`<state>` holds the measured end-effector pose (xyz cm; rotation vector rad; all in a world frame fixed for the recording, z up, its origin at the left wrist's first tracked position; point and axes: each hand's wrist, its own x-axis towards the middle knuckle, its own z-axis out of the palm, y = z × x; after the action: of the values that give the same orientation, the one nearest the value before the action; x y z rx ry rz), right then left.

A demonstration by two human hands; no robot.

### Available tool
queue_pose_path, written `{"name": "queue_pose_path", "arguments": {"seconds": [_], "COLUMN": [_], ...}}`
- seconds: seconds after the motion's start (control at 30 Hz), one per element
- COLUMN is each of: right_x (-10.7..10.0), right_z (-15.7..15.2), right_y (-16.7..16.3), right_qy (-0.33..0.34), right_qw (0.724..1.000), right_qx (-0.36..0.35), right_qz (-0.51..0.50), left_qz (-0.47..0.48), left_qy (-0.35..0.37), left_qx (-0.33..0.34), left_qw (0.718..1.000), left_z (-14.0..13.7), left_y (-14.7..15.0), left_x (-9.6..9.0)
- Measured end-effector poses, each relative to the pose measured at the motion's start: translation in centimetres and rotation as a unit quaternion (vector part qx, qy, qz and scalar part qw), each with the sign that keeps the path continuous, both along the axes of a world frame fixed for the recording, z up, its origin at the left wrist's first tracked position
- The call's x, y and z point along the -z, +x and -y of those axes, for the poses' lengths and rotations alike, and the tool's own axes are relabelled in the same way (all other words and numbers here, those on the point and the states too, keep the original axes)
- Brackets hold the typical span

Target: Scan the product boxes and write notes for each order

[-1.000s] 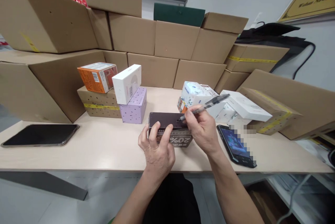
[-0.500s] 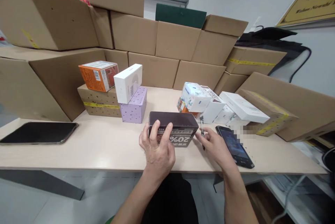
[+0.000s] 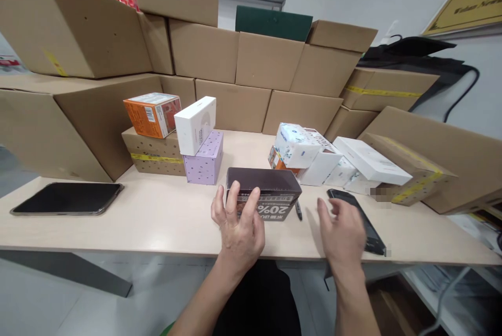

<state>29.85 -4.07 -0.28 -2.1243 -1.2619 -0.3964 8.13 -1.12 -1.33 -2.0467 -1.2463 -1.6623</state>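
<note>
A dark brown box (image 3: 263,180) with white "20%" lettering upside down on its front stands near the middle of the table. My left hand (image 3: 239,226) grips it, several fingers laid over the front face up to the top edge. Beside the box's right end a black pen (image 3: 299,211) lies on the table, partly hidden by the box. My right hand (image 3: 342,228) hovers to the right of the pen, slightly blurred, with thumb and fingers apart and nothing in them. Behind that hand lies a dark handheld phone (image 3: 372,236), partly covered by it.
A tablet-like phone (image 3: 66,199) lies at the left. An orange box (image 3: 147,116), a white box (image 3: 194,127) and a purple box (image 3: 204,160) are stacked behind. More small boxes, including a floral box (image 3: 297,146), stand at the right. Large cartons (image 3: 231,108) wall the back.
My right hand has let go of the pen, which now lies beside the box, and has moved right over the handheld phone. The phone's screen has gone dark. My left hand stays on the box.
</note>
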Motion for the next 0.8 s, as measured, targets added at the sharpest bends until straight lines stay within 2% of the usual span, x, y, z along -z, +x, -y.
{"name": "queue_pose_path", "arguments": {"seconds": [0.07, 0.13, 0.2, 0.27, 0.33, 0.5, 0.63, 0.7, 0.8], "right_x": [0.3, 0.5, 0.6, 0.8, 1.1, 2.5, 3.7, 3.6, 2.7], "right_z": [1.7, 3.1, 3.9, 3.9, 3.6, 2.8, 3.4, 4.1, 5.1], "right_y": [1.1, 2.4, 3.6, 4.5, 4.9, 4.8, 4.4, 3.4, 0.5], "right_qy": [0.031, -0.028, -0.118, -0.188, -0.204, -0.102, 0.007, 0.081, 0.17], "right_qw": [0.995, 0.989, 0.98, 0.969, 0.967, 0.982, 0.996, 0.994, 0.979], "right_qx": [0.074, 0.13, 0.16, 0.157, 0.147, 0.155, 0.086, 0.055, 0.053], "right_qz": [0.062, 0.065, 0.023, -0.023, -0.043, -0.024, -0.021, -0.036, -0.102], "left_qz": [0.004, 0.008, 0.013, 0.016, 0.017, 0.016, 0.016, 0.015, 0.012], "left_qy": [0.012, 0.019, 0.021, 0.022, 0.024, 0.028, 0.032, 0.033, 0.036], "left_qx": [0.003, 0.005, 0.007, 0.011, 0.013, 0.011, 0.012, 0.012, 0.011], "left_qw": [1.0, 1.0, 1.0, 1.0, 0.999, 0.999, 0.999, 0.999, 0.999], "left_z": [0.1, 0.1, 0.2, 0.2, 0.2, 0.2, 0.1, 0.1, 0.0], "left_y": [0.0, 0.0, 0.0, 0.0, 0.0, -0.1, 0.0, 0.0, 0.0], "left_x": [0.0, 0.0, -0.1, -0.1, -0.1, 0.0, 0.0, 0.0, 0.0]}}
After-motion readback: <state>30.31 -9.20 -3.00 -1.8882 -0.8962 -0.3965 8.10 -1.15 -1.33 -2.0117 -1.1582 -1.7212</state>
